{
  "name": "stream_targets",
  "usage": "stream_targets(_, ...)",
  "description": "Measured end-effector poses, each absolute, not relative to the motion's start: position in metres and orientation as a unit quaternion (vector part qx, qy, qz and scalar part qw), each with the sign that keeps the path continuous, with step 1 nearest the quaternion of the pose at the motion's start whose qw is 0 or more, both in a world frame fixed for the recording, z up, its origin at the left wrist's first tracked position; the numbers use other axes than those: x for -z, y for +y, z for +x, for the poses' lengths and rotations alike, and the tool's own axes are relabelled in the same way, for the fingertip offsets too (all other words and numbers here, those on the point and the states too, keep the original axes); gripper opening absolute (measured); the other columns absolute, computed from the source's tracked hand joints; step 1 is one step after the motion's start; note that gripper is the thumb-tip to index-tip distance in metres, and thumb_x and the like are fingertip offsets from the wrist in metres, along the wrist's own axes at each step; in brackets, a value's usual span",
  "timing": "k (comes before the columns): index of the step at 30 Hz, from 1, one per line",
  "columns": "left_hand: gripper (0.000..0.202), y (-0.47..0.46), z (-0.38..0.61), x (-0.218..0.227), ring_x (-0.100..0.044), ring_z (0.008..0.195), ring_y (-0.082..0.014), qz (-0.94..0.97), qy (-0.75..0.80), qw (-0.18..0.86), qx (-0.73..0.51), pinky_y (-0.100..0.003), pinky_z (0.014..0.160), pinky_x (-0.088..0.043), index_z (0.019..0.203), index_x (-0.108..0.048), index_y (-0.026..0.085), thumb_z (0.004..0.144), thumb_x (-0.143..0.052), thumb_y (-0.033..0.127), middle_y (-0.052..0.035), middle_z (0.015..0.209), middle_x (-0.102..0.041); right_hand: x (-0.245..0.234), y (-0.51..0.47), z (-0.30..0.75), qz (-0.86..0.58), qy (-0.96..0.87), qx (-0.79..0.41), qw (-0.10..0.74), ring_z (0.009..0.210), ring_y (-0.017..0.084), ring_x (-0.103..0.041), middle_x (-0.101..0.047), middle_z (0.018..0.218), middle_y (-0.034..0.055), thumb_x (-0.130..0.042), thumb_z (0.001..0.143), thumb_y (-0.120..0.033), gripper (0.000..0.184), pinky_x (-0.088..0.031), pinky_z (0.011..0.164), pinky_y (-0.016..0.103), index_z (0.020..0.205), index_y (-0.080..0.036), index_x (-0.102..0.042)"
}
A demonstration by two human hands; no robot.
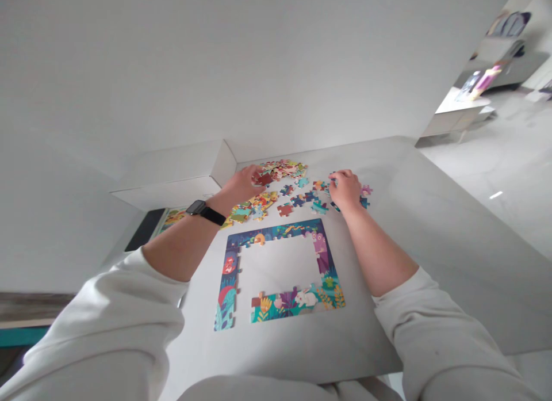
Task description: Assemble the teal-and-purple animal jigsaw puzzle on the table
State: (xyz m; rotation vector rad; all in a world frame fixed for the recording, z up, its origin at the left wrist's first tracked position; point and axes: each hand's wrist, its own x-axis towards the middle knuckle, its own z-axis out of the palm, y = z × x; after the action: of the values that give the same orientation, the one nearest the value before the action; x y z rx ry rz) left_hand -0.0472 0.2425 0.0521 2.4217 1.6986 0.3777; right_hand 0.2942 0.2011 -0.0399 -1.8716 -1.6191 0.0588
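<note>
The flat, multicoloured rectangular puzzle border lies on the pale tabletop, closer to the body than both hands; its near-left gap is nearer to the left hand, half curled beside a brownish-red jigsaw piece. The right hand bends among dark-blue loose pieces; whether either holds something, one cannot tell.

No legible txt from my end; I just get tiny marks (too sm. to read) on the white box, beyond & L of the puzzle border.
</note>
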Motion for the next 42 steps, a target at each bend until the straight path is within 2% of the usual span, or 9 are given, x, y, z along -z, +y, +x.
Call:
stream_targets(6, 0.051, 0.237, -0.043, -0.039, -0.073, 0.115, -0.0298, 0.827, 0.548, 0.075, -0.096, -0.041, 0.102, -0.057, 0.13, -0.066, 0.019, 0.085, -0.074, 0.041, -0.0127, 0.127, -0.075, 0.039, 0.199, 0.293, -0.711, -0.626, -0.025, 0.319, 0.121, 0.033, -0.064, -0.071, 0.132, 0.0137, -0.059, 0.097, -0.017, 0.032, -0.051, 0.104, 0.048, 0.121, -0.025, -0.08)
stream_targets(13, 0.051, 0.225, -0.031, -0.017, -0.072, 0.121, -0.0297, 0.864, 0.5, 0.056, -0.026, -0.04, 0.105, -0.057, 0.135, -0.064, 0.02, 0.089, -0.068, 0.041, -0.0133, 0.136, -0.074, 0.042, 0.2, 0.294, -0.702, -0.633, -0.033, 0.323, 0.114, 0.031, -0.067, -0.077, 0.124, 0.0113, -0.058, 0.096, -0.017, 0.031, -0.05, 0.103, 0.046, 0.114, -0.025, -0.081)
stream_targets(18, 0.045, 0.221, -0.024, -0.015, -0.073, 0.118, -0.0291, 0.865, 0.5, 0.048, 0.005, -0.038, 0.101, -0.058, 0.133, -0.065, 0.018, 0.092, -0.065, 0.038, -0.0144, 0.133, -0.075, 0.044, 0.202, 0.296, -0.703, -0.635, -0.025, 0.321, 0.113, 0.031, -0.068, -0.078, 0.124, 0.0112, -0.059, 0.098, -0.019, 0.029, -0.051, 0.102, 0.045, 0.115, -0.025, -0.082)
stream_targets(24, 0.037, 0.216, -0.021, -0.014, -0.076, 0.108, -0.0281, 0.884, 0.461, 0.082, 0.011, -0.037, 0.095, -0.059, 0.123, -0.069, 0.02, 0.093, -0.062, 0.041, -0.0116, 0.121, -0.079, 0.043, 0.203, 0.297, -0.71, -0.631, -0.032, 0.311, 0.113, 0.031, -0.07, -0.079, 0.126, 0.0121, -0.061, 0.098, -0.018, 0.028, -0.051, 0.103, 0.046, 0.115, -0.023, -0.083)
stream_targets(32, 0.04, 0.221, -0.008, -0.004, -0.074, 0.115, -0.0286, 0.892, 0.446, 0.074, -0.011, -0.038, 0.099, -0.058, 0.127, -0.069, 0.022, 0.096, -0.062, 0.047, -0.012, 0.127, -0.077, 0.043, 0.205, 0.298, -0.703, -0.619, -0.023, 0.35, 0.113, 0.03, -0.07, -0.08, 0.121, 0.0116, -0.054, 0.098, -0.015, 0.032, -0.05, 0.104, 0.045, 0.112, -0.023, -0.081)
stream_targets(37, 0.039, 0.227, 0.004, -0.007, -0.073, 0.116, -0.0308, 0.873, 0.484, 0.056, -0.021, -0.04, 0.1, -0.058, 0.126, -0.071, 0.021, 0.092, -0.069, 0.039, -0.0123, 0.127, -0.076, 0.046, 0.209, 0.303, -0.698, -0.602, -0.023, 0.387, 0.112, 0.03, -0.07, -0.08, 0.12, 0.0131, -0.049, 0.098, -0.016, 0.033, -0.051, 0.102, 0.043, 0.111, -0.023, -0.078)
stream_targets(42, 0.036, 0.23, 0.009, -0.011, -0.069, 0.126, -0.0349, 0.86, 0.51, -0.002, -0.005, -0.045, 0.103, -0.056, 0.128, -0.069, 0.022, 0.094, -0.069, 0.034, -0.0141, 0.137, -0.073, 0.047, 0.212, 0.305, -0.707, -0.558, -0.061, 0.43, 0.106, 0.03, -0.073, -0.081, 0.115, 0.0139, -0.046, 0.103, -0.024, 0.033, -0.052, 0.099, 0.041, 0.121, -0.021, -0.074)
